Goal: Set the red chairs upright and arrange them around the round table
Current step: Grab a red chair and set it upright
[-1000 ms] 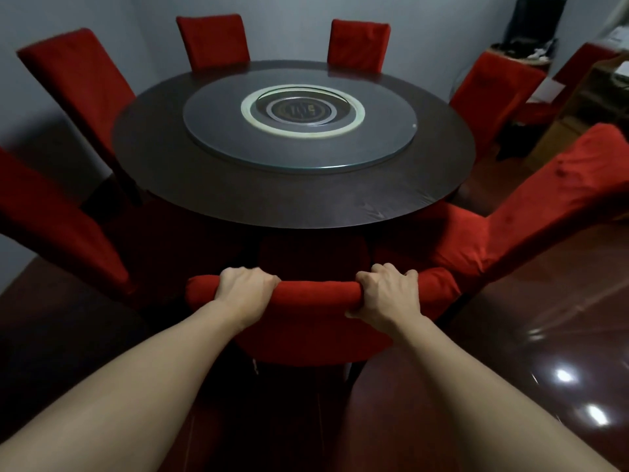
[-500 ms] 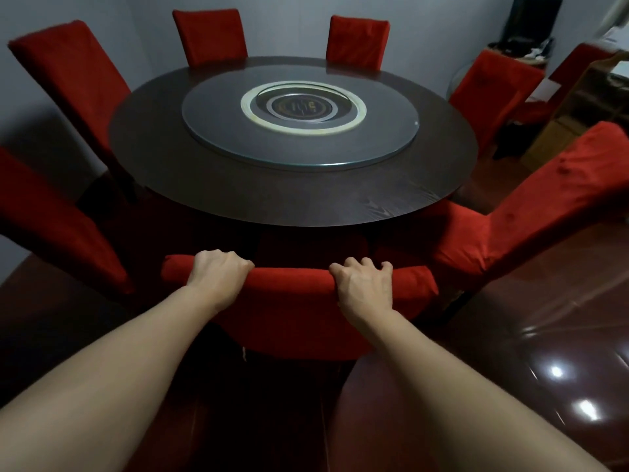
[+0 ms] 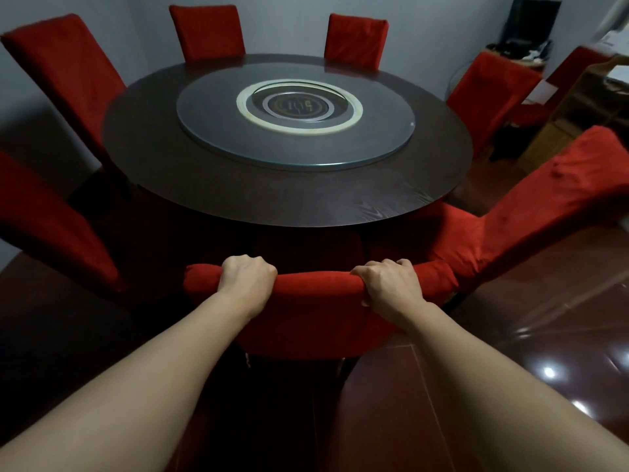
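Dim dining room, grey walls, glossy reddish floor point(image 3: 531, 352) catching ceiling lights.

Nearest red chair point(image 3: 316, 315) upright at the close edge of the round worktop point(image 3: 238, 199), seat tucked under the rim, backrest toward the camera. Left hand point(image 3: 247, 282) and right hand point(image 3: 391, 287) both wrapped over the top rail of that backrest, fingers curled down the far side, set well apart. Probably gripped this way to steer squarely and keep the chair from twisting while sliding it in.

Neighbouring chair on the right point(image 3: 531, 216) just beside it, seat nearly touching, back splayed outward in the wide lens. Two chairs on the left point(image 3: 51, 219) point(image 3: 68, 80), two at the far side point(image 3: 207, 32) point(image 3: 355, 39), one more at far right point(image 3: 490, 86), all standing and facing inward, roughly evenly spaced. Judged nearly finished: ring closed, only fine alignment left.

Glass turntable point(image 3: 296, 131) centred on the worktop. Wooden shelving point(image 3: 578, 107) and dark clutter in the far right corner.
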`<state>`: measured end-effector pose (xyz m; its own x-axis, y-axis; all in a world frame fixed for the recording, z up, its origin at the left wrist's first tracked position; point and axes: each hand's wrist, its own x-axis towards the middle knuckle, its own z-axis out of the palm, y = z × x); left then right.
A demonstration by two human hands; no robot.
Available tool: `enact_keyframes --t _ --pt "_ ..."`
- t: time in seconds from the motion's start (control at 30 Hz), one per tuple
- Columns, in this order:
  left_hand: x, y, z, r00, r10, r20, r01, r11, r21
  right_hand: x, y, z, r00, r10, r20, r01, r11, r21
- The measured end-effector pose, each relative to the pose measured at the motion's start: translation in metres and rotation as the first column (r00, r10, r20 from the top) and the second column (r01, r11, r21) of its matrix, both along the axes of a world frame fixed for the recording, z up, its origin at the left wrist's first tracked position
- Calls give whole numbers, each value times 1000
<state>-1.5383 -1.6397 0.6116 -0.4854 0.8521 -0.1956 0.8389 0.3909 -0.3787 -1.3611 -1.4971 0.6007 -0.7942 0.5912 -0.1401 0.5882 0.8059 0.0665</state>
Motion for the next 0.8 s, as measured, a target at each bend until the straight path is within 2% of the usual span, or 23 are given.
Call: enact_keyframes --t 0.13,0.33,0.5,0.8 --pt "3 0 0 999 31 45 -32 999 20 3 1 1 1000 -5 10 5 1000 -2" --pt "-1 -11 -16 981 94 172 -122 980 157 0 -9 -7 997 -36 -62 41 996 80" --pt "0 -10 -23 980 71 185 -112 968 224 0 -5 -5 997 -57 -47 61 994 87" --pt "-5 -14 -16 951 56 304 -106 983 151 -3 -15 -4 997 -75 -9 76 993 91"
